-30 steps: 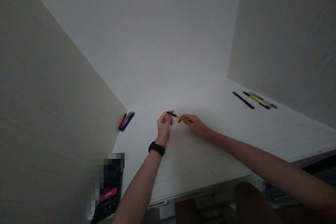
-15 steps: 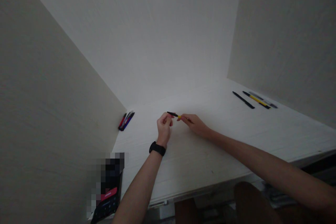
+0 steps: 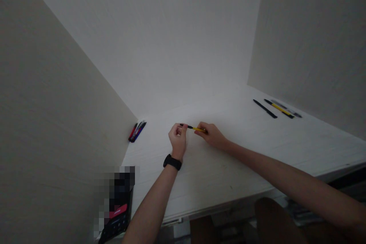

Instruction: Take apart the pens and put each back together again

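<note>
Above the middle of the white desk (image 3: 246,148) both my hands grip one thin yellow and black pen (image 3: 192,127). My left hand (image 3: 177,139), with a black watch on its wrist, is closed around the pen's black end. My right hand (image 3: 211,135) pinches the yellow barrel at the other end. The pen lies nearly level between the two hands, just above the desk.
A small bunch of red, blue and black pens (image 3: 137,131) lies at the desk's back left corner. Three more pens (image 3: 276,108) lie side by side at the back right near the wall. A dark box (image 3: 117,209) stands at the lower left. Walls close in on three sides.
Both hands have shifted slightly left and closer to the desk's back. More of the yellow barrel shows between them than before.
</note>
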Demonstrator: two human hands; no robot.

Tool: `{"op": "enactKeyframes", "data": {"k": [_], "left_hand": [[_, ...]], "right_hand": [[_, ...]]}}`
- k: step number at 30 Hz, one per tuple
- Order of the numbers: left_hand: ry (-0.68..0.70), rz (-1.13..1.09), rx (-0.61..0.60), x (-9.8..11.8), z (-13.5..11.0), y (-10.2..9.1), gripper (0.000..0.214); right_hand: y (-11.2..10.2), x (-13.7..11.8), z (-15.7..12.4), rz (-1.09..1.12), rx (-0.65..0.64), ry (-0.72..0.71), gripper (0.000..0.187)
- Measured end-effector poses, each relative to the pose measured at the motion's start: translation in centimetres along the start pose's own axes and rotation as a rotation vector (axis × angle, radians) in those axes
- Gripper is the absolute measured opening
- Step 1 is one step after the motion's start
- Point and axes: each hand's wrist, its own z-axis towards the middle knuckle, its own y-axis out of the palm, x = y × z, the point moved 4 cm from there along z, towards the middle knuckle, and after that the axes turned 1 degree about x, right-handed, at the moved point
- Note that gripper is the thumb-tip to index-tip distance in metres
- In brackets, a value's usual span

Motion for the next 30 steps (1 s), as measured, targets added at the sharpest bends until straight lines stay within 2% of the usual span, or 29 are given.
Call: {"op": "enactKeyframes", "data": {"k": [3,7,9,14,19,22,26,30], "left_hand": [[0.073,0.02,-0.048,0.5,-0.3,0.0,0.032],[0.083,0.016,-0.139,0.8,-0.6,0.2,0.037],[0.086,0.044,-0.121,0.9,-0.6,0.2,0.035],[0.113,0.082,0.002,0.8,-0.5,0.0,0.034],[0.009,-0.002,0.153,0.0,-0.2,-0.6,0.039],[-0.015,-0.019,0.101,-0.2,-0.2,-0.3,0.039],[-0.015,-0.024,0.008,0.0,-0.4,0.2,0.038],[0.001,-0.087,0.036,0.4,-0.5,0.3,0.038]], "right_hand": [[0.1,0.0,0.0,0.069,-0.064,-0.029,0.035],[0.1,0.0,0.1,0.121,-0.124,-0.054,0.049],[0.1,0.0,0.2,0.106,-0.112,-0.056,0.047],[0.2,0.1,0.1,0.092,-0.066,-0.012,0.026],[-0.1,0.5,0.0,0.042,-0.016,0.014,0.02],[-0.3,0.1,0.0,0.039,-0.037,-0.015,0.02],[-0.5,-0.7,0.0,-0.009,-0.084,-0.051,0.038],[-0.6,-0.9,0.1,-0.03,-0.085,-0.082,0.04]]}}
